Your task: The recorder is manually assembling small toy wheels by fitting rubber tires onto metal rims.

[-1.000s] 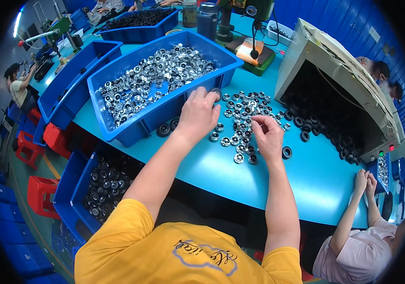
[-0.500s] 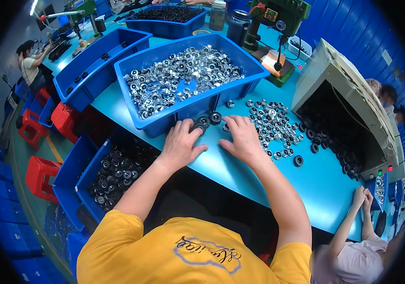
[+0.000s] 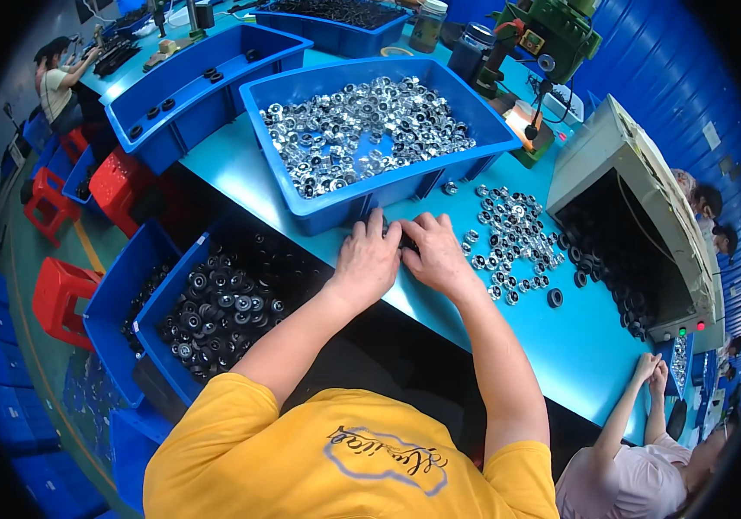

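My left hand (image 3: 368,262) and my right hand (image 3: 436,253) are close together at the table's front edge, just below the near wall of a blue bin (image 3: 336,216). Both sets of fingers curl round small black wheels (image 3: 407,242), which they mostly hide. In the bin lie many shiny metal wheel cores (image 3: 405,112) with dark centres. More loose metal cores (image 3: 516,238) are spread on the turquoise table to the right of my right hand. A single black wheel ring (image 3: 555,297) lies apart from them.
A beige box-like machine (image 3: 621,147) with black rings spilling from its opening stands right. Below the table's left edge, a blue crate (image 3: 171,316) holds black wheels. Behind are a green drill press (image 3: 552,35) and another blue bin (image 3: 163,134). A co-worker's hands (image 3: 652,372) are at far right.
My hands have come together, and my right hand now closes round the black wheels beside my left. The wheels that lay in sight are now mostly covered. The whole view has shifted slightly.
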Available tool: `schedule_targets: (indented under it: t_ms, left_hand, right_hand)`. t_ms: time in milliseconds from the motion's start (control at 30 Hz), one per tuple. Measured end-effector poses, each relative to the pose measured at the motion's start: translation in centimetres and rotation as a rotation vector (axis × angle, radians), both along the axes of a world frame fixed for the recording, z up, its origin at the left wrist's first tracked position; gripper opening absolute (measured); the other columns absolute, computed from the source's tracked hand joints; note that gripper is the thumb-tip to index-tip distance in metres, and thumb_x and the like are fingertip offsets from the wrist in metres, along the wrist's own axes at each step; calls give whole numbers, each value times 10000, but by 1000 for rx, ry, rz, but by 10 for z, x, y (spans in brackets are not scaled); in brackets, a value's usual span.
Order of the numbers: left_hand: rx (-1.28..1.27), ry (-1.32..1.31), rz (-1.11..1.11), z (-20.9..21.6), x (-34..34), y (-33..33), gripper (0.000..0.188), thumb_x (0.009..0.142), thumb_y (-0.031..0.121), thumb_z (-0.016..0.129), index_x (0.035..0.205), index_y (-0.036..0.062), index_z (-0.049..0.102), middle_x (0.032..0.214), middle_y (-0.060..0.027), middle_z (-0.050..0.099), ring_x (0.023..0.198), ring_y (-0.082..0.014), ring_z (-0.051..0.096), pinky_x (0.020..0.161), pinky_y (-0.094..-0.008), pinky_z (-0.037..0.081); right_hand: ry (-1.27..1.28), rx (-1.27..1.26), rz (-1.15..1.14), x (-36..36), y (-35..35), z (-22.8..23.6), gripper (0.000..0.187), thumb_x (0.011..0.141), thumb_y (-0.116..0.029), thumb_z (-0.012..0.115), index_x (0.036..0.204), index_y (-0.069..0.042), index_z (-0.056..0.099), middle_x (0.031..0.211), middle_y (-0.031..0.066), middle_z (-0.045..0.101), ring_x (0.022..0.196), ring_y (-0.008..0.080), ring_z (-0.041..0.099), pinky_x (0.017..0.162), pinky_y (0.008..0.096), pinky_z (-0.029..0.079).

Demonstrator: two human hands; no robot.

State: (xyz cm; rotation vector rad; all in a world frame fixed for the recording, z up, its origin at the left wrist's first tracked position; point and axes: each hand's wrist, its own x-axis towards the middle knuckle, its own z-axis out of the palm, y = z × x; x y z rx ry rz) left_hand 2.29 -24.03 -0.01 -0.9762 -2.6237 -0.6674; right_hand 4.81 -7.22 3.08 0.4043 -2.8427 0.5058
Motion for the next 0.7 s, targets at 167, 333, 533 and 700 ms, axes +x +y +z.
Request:
schedule_targets:
  t_ms: [167,333,533,700]
  left_hand:
    - [68,-18,-103,-3,5,-25,425,815,116,686,1204,33,537,1339,-257,484,1040,-419,593,827,-503,548]
    - [66,-152,-169,3,0,-36,440,810,101,675,1214,13,525,1356,-263,476,1116,-422,587,869,-506,537]
    - [63,-56,-137,4,10,-40,493,815,99,670,1266,-2,499,1396,-298,456,1106,-442,569,950,-499,501]
    - [103,59,-150,-7,26,-72,500,804,74,659,1276,-16,519,1370,-305,484,1103,-436,565,971,-485,486]
  right_hand:
    - [12,-37,-47,17,-26,-8,385,776,-85,648,1158,-31,660,1068,175,628,990,386,539,901,453,448]
    - [-27,-184,-90,13,-29,-19,605,745,-106,644,1339,-24,564,1297,203,575,1154,427,528,1021,459,452]
    - [-157,-154,-56,10,-37,-6,685,749,-120,598,1424,-50,507,1393,139,555,1192,389,537,1020,454,482]
    - [-91,-211,3,31,-69,-9,600,761,-95,591,1360,-66,577,1331,132,599,1100,378,556,971,447,497]
